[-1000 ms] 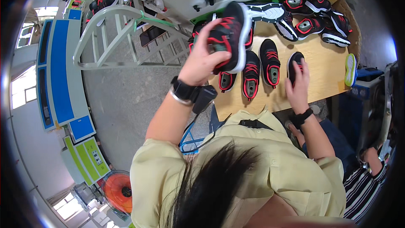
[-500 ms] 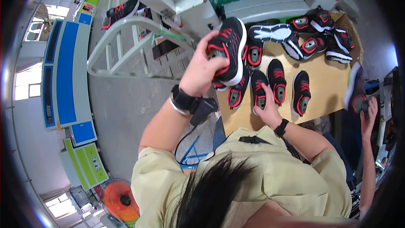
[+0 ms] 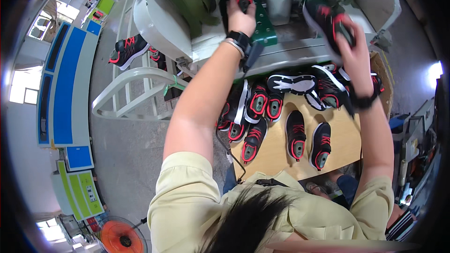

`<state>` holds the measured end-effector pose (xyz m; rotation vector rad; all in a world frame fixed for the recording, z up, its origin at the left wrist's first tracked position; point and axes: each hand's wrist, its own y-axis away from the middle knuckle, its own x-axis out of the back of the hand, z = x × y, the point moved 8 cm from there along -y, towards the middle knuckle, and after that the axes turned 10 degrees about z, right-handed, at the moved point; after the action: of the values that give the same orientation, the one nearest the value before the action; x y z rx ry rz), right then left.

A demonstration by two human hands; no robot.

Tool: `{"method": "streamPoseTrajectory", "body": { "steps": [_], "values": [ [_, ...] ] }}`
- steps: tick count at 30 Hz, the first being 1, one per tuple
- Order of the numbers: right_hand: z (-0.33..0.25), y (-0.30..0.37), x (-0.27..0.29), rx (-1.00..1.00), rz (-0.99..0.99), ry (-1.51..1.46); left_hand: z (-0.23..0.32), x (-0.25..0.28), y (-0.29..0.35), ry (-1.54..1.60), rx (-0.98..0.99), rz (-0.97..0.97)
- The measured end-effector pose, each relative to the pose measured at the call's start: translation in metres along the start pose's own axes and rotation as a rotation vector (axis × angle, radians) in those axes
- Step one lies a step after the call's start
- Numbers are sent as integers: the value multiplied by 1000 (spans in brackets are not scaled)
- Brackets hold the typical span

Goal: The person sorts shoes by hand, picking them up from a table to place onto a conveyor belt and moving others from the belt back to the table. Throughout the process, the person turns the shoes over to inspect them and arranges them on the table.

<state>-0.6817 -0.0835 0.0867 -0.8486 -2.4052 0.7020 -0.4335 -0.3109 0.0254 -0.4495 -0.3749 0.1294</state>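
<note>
My left hand (image 3: 242,18) reaches in under the hanging green strips of the machine, closed on the heel end of a black sneaker with a red collar (image 3: 244,2). That shoe sits at a perforated green belt (image 3: 266,30), its toe hidden in shadow. In my right hand (image 3: 355,54) is another black-and-red sneaker (image 3: 323,21), gripped by its heel, tilted toe-up before the right side of the opening and blurred by motion. Below, on the wooden table (image 3: 276,152), stand two separate sneakers, a middle one (image 3: 296,136) and a right one (image 3: 320,145).
More sneakers are piled along the table's far edge, one showing its white sole (image 3: 291,84). A cardboard box (image 3: 385,91) stands at the right. A grey tubular rack (image 3: 133,89) with a sneaker (image 3: 129,50) is at the left. An orange fan (image 3: 123,238) stands lower left.
Both hands have moved forward to the machine; the left carried its sneaker in under the strips. My right hand has lifted a sneaker off the table. Another person's hand holding a shoe has left the right side.
</note>
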Motion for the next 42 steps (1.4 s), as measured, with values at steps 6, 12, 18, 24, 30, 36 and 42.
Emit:
{"method": "streamPoseTrajectory", "body": {
  "steps": [6,12,18,24,30,36,42],
  "values": [
    [145,-88,-39,151,67,313,53,-3,112,96,-224,-197],
    [54,54,-24,252,-231,272,30,86,242,-33,-186,-610],
    [93,354,94,-622,-235,448,16,91,355,61,-48,-871],
    [72,392,99,-1085,197,-72,49,33,414,253,171,-1201],
    [-62,317,22,-494,-395,-234,78,55,378,381,259,-682],
    [-4,362,-88,-593,-614,-142,20,171,335,529,676,-503],
    [-6,399,-165,-480,-391,129,0,241,337,454,895,-367]
  ]
}}
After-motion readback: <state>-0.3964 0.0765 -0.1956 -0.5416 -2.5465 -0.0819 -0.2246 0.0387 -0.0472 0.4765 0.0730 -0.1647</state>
